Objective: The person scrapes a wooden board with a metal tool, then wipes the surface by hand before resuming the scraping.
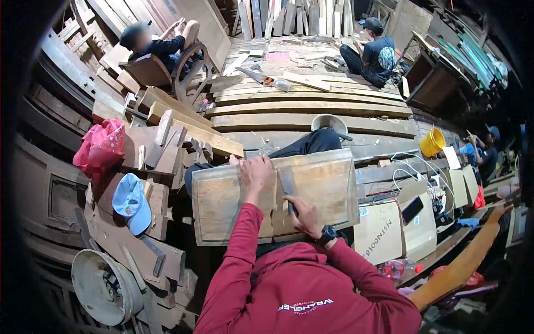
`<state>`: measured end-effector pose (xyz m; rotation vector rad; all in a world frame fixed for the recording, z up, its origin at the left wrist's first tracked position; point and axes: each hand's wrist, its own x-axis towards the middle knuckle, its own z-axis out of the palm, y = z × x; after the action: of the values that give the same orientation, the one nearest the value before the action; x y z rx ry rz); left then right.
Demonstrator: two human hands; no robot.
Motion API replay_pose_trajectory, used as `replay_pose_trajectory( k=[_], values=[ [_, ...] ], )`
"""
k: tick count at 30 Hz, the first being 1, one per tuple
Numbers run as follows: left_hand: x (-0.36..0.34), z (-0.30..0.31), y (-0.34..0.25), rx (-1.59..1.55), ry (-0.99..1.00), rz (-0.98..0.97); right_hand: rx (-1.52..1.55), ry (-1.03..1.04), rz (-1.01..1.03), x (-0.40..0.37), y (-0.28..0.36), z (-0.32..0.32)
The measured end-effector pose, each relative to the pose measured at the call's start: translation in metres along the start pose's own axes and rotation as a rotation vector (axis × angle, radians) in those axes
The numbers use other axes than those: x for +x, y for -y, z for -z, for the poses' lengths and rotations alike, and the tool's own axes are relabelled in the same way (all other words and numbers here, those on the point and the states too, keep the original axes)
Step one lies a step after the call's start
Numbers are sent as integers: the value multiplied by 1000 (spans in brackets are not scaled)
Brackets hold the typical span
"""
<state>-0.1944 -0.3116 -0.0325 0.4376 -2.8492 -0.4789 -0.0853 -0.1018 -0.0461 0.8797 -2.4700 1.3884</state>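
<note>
Here's the panel (334, 181), right across the legs (325, 142), left hand (256, 175) at its far edge, right hand (306, 217) at the near end of the blade (286, 183) on top. Over left, the cap (132, 203) sits on boards (119, 238), the bag (101, 147) just beyond, a bucket (132, 295) nearer in. Swing right: the phone (412, 211) lies on cardboard (375, 222) beside the panel, a bottle (395, 269) by the cardboard's near edge, a pail (431, 143) farther out.

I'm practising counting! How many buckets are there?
3: an off-white bucket at lower left, a pale bucket beyond the wooden panel, a yellow bucket at right. Others may be hidden.
</note>
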Motion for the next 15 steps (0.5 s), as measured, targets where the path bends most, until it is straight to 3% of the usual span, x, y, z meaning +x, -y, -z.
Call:
replay_pose_trajectory(
  k=[4,10,12,15],
  values=[
    [6,-13,2,-9,-35,61,19,-54,66,3,-5,9],
    [-1,1,-4,13,-17,20,56,-64,-12,-3,-9,1],
    [-2,6,-6,46,-59,18,13,-108,87,-5,-8,5],
    [0,-4,1,35,-39,6,30,-41,37,-4,0,5]
  ],
)
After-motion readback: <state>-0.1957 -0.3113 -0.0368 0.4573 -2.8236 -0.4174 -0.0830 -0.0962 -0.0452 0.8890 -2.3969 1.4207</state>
